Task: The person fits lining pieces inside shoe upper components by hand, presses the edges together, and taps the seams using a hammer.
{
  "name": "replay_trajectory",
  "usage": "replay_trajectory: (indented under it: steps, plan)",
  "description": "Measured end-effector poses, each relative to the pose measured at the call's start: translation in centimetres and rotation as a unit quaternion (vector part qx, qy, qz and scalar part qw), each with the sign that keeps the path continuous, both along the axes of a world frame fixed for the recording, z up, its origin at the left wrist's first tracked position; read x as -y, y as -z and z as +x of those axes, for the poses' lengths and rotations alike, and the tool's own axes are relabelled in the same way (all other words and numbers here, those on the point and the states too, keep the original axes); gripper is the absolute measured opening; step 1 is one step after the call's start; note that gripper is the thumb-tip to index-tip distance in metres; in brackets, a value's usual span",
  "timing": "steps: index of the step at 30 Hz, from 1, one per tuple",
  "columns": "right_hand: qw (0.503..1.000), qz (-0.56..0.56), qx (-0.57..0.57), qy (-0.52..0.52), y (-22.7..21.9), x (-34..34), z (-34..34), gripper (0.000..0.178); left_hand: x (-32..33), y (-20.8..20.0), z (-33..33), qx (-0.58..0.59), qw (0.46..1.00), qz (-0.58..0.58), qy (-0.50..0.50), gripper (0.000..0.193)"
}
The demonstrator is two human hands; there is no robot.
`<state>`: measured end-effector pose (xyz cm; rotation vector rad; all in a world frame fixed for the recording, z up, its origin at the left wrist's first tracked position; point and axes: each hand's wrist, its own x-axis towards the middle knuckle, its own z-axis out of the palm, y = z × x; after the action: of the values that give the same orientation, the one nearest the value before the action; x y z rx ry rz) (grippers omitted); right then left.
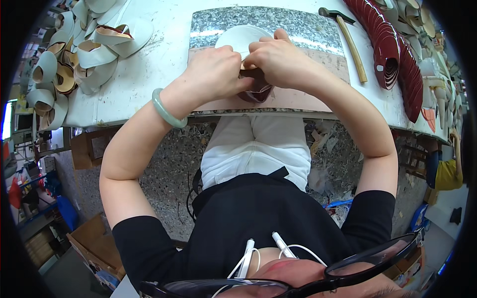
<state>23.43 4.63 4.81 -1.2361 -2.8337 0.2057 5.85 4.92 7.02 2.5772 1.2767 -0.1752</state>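
My left hand and my right hand meet over the work board at the table's near edge. Both have their fingers curled round a shoe upper, pinching it from either side. Its near end is dark red and glossy, with a pale thread or edge across it. A rounded white part shows beyond my fingers; whether it is joined to the red part I cannot tell. My fingertips and the middle of the upper are mostly hidden. A pale green bangle circles my left wrist.
A hammer with a wooden handle lies right of the board. Beyond it curve rows of nested dark red shoe pieces. White shoe uppers are heaped at the left. Cardboard boxes stand below; another person is far right.
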Motion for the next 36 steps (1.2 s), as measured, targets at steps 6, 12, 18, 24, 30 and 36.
replay_trajectory:
  steps: [6, 12, 18, 24, 30, 36]
  plan:
    - [0.999, 0.045, 0.004, -0.03, 0.4, 1.2, 0.7, 0.008, -1.9, -0.1, 0.5, -0.032, 0.996, -0.042, 0.075, 0.016]
    - [0.997, 0.055, -0.045, 0.041, 1.5, 3.0, 1.5, 0.014, -2.2, 0.3, 1.6, -0.088, 0.991, -0.017, 0.095, 0.019]
    - [0.829, -0.161, -0.461, 0.273, 3.9, 3.2, 7.1, 0.006, -0.3, 3.6, -4.6, 0.374, 0.923, -0.048, -0.072, 0.015]
    - [0.934, -0.053, -0.297, 0.191, 3.1, 3.9, 5.7, 0.022, 0.4, 2.2, -2.2, 0.353, 0.932, -0.08, -0.034, 0.014]
    - [0.946, -0.036, -0.21, 0.244, 2.8, 2.6, 4.7, 0.024, -1.3, 3.4, -1.5, 0.347, 0.935, -0.051, 0.052, 0.019]
    - [0.941, -0.048, -0.211, 0.259, 2.1, 4.0, 3.9, 0.045, -0.6, 5.4, -1.6, 0.414, 0.906, -0.075, -0.041, 0.033]
